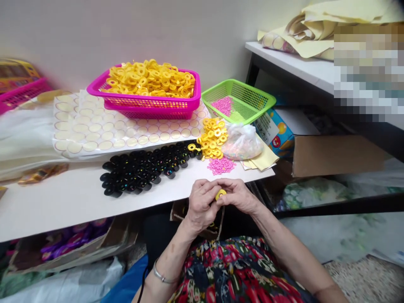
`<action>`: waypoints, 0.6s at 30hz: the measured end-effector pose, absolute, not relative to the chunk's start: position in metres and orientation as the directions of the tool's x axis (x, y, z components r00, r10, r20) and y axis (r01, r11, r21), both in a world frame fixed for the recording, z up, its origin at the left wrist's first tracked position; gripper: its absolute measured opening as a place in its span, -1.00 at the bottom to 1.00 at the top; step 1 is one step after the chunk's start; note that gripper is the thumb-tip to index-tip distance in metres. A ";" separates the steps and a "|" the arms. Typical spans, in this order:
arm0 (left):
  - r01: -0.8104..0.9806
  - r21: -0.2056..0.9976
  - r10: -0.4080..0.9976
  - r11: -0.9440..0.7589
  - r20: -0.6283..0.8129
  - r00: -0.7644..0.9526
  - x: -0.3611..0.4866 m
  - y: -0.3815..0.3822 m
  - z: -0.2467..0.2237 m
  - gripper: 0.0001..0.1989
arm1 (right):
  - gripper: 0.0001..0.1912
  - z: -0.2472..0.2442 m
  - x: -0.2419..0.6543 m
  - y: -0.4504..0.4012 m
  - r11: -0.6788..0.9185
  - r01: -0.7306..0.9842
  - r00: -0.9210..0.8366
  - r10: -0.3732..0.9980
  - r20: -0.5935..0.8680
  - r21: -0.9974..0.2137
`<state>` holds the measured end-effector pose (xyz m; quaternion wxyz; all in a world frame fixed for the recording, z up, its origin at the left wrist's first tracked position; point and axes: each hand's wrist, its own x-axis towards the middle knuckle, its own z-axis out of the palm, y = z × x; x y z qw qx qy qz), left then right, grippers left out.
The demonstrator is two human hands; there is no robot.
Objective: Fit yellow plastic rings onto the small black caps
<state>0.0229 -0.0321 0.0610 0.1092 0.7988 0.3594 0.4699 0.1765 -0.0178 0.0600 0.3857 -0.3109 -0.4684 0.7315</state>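
Just off the near edge of the white counter (pixel 78 198), the left hand (pixel 203 204) and right hand (pixel 238 195) meet, fingers curled closed around a small yellow piece (pixel 221 194). Beyond them lie pink bits (pixel 221 166), a pile of yellow rings (pixel 212 136) and rows of black cups (pixel 139 170).

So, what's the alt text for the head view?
A person's left hand and right hand hold a yellow piece near a white table. Beyond are black cups, a yellow pile, a pink pile, a pink basket heaped with yellow rings, and a green basket.
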 end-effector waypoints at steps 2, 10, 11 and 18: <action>0.474 0.503 0.667 -0.723 0.686 0.290 0.026 -0.035 0.059 -0.79 | -0.52 0.061 0.177 -0.022 -0.245 -0.256 -0.485 0.870 -0.095 -0.935; 0.459 0.614 0.755 -0.642 0.609 0.241 0.028 -0.038 0.047 -0.83 | -0.62 0.042 0.166 -0.030 -0.202 -0.328 -0.295 0.950 -0.103 -0.923; 0.443 0.650 0.778 -0.617 0.590 0.216 0.026 -0.038 0.045 -0.82 | -0.58 0.040 0.164 -0.030 -0.227 -0.357 -0.292 0.949 -0.122 -0.906; 0.378 0.765 0.843 -0.522 0.530 0.093 0.012 -0.033 0.036 -0.79 | -0.46 0.044 0.152 -0.019 -0.357 -0.346 -0.459 0.871 -0.176 -0.868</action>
